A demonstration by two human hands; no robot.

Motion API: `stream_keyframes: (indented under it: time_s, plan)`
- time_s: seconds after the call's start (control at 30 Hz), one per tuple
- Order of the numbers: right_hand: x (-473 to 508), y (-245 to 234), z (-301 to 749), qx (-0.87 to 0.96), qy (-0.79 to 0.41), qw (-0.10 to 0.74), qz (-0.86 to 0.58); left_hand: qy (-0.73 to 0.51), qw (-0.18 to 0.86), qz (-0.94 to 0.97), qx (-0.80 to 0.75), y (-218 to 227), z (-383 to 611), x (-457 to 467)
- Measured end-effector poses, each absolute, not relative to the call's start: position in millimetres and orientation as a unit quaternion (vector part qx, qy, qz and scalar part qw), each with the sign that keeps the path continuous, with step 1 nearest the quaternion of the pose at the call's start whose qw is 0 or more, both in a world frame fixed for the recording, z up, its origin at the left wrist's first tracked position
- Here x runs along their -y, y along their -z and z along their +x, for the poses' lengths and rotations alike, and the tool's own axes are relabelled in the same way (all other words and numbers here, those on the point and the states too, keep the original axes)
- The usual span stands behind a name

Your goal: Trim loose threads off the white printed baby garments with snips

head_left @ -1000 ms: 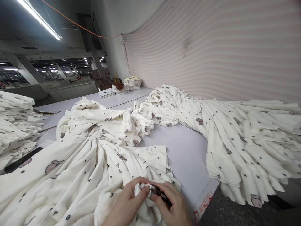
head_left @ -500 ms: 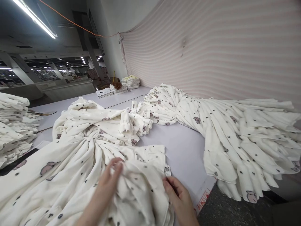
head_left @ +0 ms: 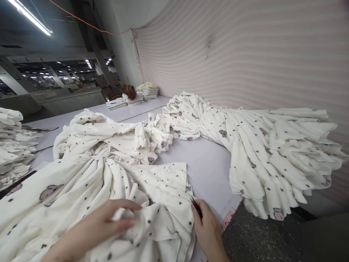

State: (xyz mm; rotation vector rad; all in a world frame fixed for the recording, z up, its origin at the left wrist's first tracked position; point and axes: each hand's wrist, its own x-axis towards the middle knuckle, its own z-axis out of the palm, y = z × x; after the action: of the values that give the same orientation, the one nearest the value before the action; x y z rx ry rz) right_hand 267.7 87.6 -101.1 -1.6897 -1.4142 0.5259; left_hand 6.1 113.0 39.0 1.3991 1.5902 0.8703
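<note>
My left hand (head_left: 106, 223) pinches a fold of white printed fabric (head_left: 114, 182), a stack of cut pieces with small dark dots and pink animal figures, lying on the pale table (head_left: 209, 171). My right hand (head_left: 208, 227) rests at the stack's right edge near the table's front. Its fingers are closed round a small dark tool (head_left: 196, 207) whose tip points up and left toward the fabric edge.
A second fanned stack of the same fabric (head_left: 272, 145) drapes over the table's right side along a striped cloth wall (head_left: 245, 54). More white piles sit at far left (head_left: 11, 145), and folded stacks at the far end (head_left: 147, 91). Dark floor (head_left: 259, 240) shows lower right.
Earlier both hands held a bunched bit of fabric with the tool together. They have since parted: the left moved left onto the stack, the right went to its right edge.
</note>
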Motion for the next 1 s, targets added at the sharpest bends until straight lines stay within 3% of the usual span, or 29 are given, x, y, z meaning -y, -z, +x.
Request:
stream_keyframes:
  time_s: [0.07,0.13,0.37,0.5,0.67,0.8,0.9,1.0]
  plan:
    - [-89.1,93.7,264.4,0.541,-0.219,0.450,-0.676,-0.159,0.390,0.684,-0.596,-35.8,36.7,-110.7]
    - [-91.4,82.9,260.9,0.538,-0.230,0.461,-0.667,-0.084,0.344,0.764,-0.539,-27.7,66.8,-111.1]
    - [-85.7,60.3,249.3,0.509,-0.362,0.531,-0.573,-0.140,0.287,0.780,-0.538,7.2,102.1,-117.1]
    - [-75.0,76.4,242.0,0.489,-0.342,0.564,-0.571,-0.162,0.319,0.763,-0.539,4.4,83.5,-115.6]
    - [-75.4,83.5,232.8,0.546,-0.335,0.539,-0.546,-0.297,0.354,0.720,-0.518,3.5,69.4,-101.4]
    - [-73.6,71.9,234.0,0.521,-0.390,0.562,-0.510,-0.327,0.264,0.779,-0.466,13.2,58.9,-87.3]
    - [-70.5,65.9,236.3,0.514,-0.361,0.578,-0.522,-0.315,0.184,0.831,-0.420,20.2,54.4,-81.1]
    - [-73.2,62.7,236.4,0.548,-0.256,0.568,-0.558,-0.324,0.242,0.805,-0.433,17.8,55.7,-81.7]
